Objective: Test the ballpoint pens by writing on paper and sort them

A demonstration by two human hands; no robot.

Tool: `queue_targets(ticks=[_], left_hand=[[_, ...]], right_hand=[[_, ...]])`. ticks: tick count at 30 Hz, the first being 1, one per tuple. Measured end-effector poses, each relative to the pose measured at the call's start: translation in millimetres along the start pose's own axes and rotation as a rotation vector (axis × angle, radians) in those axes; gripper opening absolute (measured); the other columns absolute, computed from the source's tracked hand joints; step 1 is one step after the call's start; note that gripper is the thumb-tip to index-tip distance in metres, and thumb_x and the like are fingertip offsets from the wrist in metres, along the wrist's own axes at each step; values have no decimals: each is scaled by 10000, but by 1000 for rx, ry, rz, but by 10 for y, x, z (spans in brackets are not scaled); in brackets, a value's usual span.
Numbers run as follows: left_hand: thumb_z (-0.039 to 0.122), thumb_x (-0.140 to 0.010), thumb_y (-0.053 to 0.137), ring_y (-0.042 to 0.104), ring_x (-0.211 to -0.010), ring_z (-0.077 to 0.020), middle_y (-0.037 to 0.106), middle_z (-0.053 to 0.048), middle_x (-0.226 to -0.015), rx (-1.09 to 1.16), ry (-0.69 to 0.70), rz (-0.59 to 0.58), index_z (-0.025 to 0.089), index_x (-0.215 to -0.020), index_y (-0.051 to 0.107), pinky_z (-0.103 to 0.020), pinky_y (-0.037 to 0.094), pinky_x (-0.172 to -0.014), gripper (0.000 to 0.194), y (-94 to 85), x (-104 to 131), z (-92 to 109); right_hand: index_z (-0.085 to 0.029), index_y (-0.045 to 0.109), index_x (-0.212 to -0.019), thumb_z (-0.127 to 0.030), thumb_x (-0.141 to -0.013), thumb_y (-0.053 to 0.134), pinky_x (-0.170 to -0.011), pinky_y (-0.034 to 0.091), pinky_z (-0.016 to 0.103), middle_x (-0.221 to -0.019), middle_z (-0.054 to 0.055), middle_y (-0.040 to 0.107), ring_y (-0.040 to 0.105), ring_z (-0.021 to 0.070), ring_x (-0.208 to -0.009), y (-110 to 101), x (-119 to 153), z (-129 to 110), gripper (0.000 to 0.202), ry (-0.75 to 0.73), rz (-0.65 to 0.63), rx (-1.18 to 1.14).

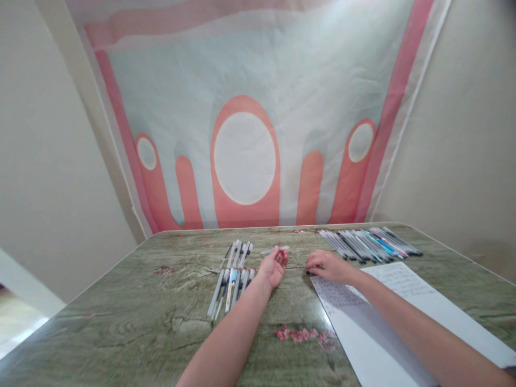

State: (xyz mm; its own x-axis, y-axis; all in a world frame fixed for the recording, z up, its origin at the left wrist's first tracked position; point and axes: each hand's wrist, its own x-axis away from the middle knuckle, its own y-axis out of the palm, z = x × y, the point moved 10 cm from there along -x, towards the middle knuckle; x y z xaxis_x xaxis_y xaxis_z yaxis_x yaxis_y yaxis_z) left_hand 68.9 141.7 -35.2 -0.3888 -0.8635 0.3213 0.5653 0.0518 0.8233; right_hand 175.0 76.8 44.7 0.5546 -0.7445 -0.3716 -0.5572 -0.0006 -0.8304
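Note:
My left hand [274, 267], palm turned up, has its fingers closed on a whitish pen cap or barrel [267, 251] at the middle of the table. To its right, my right hand [325, 265] is palm down above the corner of a written sheet [342, 293], its fingers curled on a small dark piece [308, 272]. Left of my left hand lie two groups of pen parts: a back group [237, 252] and a front group [229, 290] of clear, white and blue pieces.
A long row of pens [368, 245] lies at the back right. The written paper [407, 285] covers much of the right side of the wood-patterned table [141, 317]. A patterned cloth [185, 80] hangs behind the table.

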Motion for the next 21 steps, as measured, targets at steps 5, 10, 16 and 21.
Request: queue_targets(ticks=[5, 10, 16, 21], left_hand=[[164, -789, 527, 592, -613, -84, 607, -60, -665, -45, 16, -16, 85, -716, 546, -176, 501, -587, 110, -21, -8, -23], [118, -781, 525, 604, -658, -94, 620, -77, -702, -109, 43, -63, 78, -717, 541, -188, 509, -635, 76, 49, 31, -30], [93, -758, 551, 609, -659, -96, 619, -66, -669, -153, 24, -90, 79, -713, 539, -194, 508, -673, 49, 106, 65, -118], [111, -750, 567, 609, -660, -97, 611, -58, -644, -179, 11, -118, 82, -702, 537, -201, 505, -690, 64, 139, 83, -166]], right_hand=[[-218, 661, -843, -194, -780, 494, -703, 399, 297, -750, 51, 618, 519, 174, -774, 101, -15, -111, 181, -63, -40, 141], [-208, 608, -998, -218, -821, 435, -749, 421, 318, -875, 73, 582, 523, 174, -836, -113, -50, -179, 248, -25, 223, 22], [-197, 613, -887, -313, -801, 486, -698, 456, 293, -843, 48, 593, 560, 162, -774, -337, 47, 35, 192, 207, 560, -237], [-197, 617, -868, -320, -779, 518, -704, 463, 292, -850, 44, 607, 567, 159, -772, -281, 69, 70, 182, 224, 575, -263]])
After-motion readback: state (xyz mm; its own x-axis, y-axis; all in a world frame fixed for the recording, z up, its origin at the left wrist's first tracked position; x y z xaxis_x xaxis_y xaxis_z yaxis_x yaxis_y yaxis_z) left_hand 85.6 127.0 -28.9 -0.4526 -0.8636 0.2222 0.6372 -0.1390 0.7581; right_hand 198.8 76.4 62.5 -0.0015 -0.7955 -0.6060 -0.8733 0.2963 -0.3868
